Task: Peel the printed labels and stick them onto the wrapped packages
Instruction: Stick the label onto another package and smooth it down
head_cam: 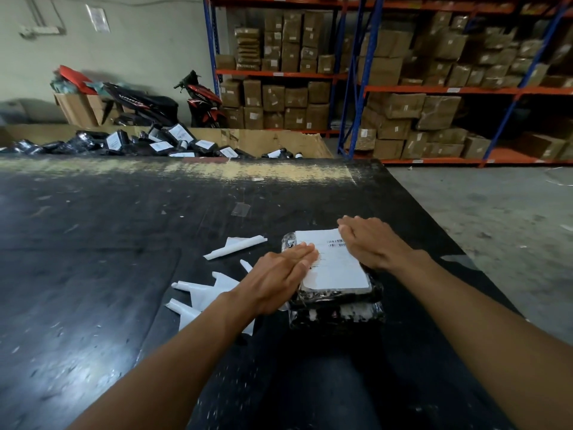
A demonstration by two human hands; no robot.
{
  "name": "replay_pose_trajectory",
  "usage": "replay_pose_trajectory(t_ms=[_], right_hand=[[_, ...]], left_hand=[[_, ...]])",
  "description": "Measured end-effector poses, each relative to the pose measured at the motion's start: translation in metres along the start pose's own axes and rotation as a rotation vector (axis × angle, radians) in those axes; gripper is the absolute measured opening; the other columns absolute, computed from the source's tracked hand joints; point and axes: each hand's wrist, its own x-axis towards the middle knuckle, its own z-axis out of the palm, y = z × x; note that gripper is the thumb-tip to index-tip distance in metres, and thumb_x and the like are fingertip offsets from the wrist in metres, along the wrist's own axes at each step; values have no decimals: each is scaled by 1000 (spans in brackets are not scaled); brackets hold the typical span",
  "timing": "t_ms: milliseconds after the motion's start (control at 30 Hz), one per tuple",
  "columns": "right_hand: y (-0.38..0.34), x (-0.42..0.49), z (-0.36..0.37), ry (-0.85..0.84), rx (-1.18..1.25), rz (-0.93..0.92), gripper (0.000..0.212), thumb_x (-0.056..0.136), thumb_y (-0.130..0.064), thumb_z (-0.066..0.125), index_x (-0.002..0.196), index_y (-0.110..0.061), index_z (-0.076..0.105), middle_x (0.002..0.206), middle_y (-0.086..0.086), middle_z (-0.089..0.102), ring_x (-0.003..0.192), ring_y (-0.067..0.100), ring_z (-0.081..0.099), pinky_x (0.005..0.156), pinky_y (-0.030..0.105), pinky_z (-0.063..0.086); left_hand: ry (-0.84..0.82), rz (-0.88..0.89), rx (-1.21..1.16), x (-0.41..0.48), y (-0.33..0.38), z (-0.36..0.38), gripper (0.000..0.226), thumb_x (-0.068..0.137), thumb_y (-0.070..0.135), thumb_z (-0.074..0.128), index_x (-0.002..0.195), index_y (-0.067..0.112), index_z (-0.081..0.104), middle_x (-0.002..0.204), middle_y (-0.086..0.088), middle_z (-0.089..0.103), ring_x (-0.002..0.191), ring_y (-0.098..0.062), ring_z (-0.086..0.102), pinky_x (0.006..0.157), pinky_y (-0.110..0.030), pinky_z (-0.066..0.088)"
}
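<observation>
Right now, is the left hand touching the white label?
Touching. The head view shows the left hand with fingers flat on the white label.

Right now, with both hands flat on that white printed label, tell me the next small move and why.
Probably slide both palms, pressing, toward the near edge. The white printed paper label lies on the top black plastic-wrapped package, the left hand flat on its left edge, the right hand flat on its far right corner; the middle and near edge are uncovered.
</observation>
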Motion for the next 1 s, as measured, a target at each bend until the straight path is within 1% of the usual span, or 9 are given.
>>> replay_pose_trajectory(t_ms=[100,167,300,467,633,800,867,933,1000], right_hand=[[-6,-28,1,-122,37,-114,51,107,-32,18,153,-11,28,161,6,22,149,20,21,119,35,14],[4,-43,2,-116,40,-58,52,106,-33,16,149,-11,35,158,9,32,142,24,35,117,38,23],[2,-50,-7,50,-35,56,48,100,-25,20,99,-3,62,99,17,67,87,30,61,87,49,49],[-19,-57,5,-70,5,-86,51,106,-29,18,151,-9,33,159,9,30,145,24,31,118,38,24],[-11,-68,3,139,-26,87,46,101,-24,24,108,-5,65,116,21,65,95,33,60,85,40,45],[-18,-68,9,-24,48,-68,51,104,-29,19,149,-11,38,157,7,34,142,24,35,116,42,30],[-7,-77,7,75,41,38,50,103,-28,19,133,-11,55,141,14,54,111,28,59,92,39,46],[-5,-87,5,122,13,155,48,103,-25,19,111,-8,63,115,19,66,76,25,57,65,33,38],[-7,-93,5,118,20,205,45,103,-22,20,116,-8,61,121,21,63,91,34,57,74,37,39]], left_hand=[[-10,7,20,0,1,-3,42,106,32,31,145,24,45,154,7,35,143,-1,25,120,-23,16],[-15,6,38,0,1,-3,42,106,32,31,145,23,44,154,7,35,143,-2,26,120,-23,16],[-22,-10,67,1,5,-3,44,106,34,30,147,22,42,155,6,34,144,-5,25,120,-25,15],[-97,9,172,-3,2,-4,46,107,31,27,152,22,31,160,6,23,147,-4,15,120,-26,13],[-141,8,198,0,1,-7,47,107,31,27,153,20,28,161,6,21,148,-6,14,120,-28,14],[-157,4,204,-2,-1,-7,48,107,33,26,153,22,26,161,7,19,148,-6,12,120,-30,15],[-167,10,203,-1,-1,-8,48,107,33,25,153,22,25,162,6,18,148,-6,12,120,-31,15],[-157,15,199,-1,0,-8,48,107,32,25,153,21,26,161,6,19,148,-7,12,120,-30,13],[-159,7,182,-2,2,-8,48,107,31,26,153,21,26,162,6,18,149,-7,10,120,-28,11]])
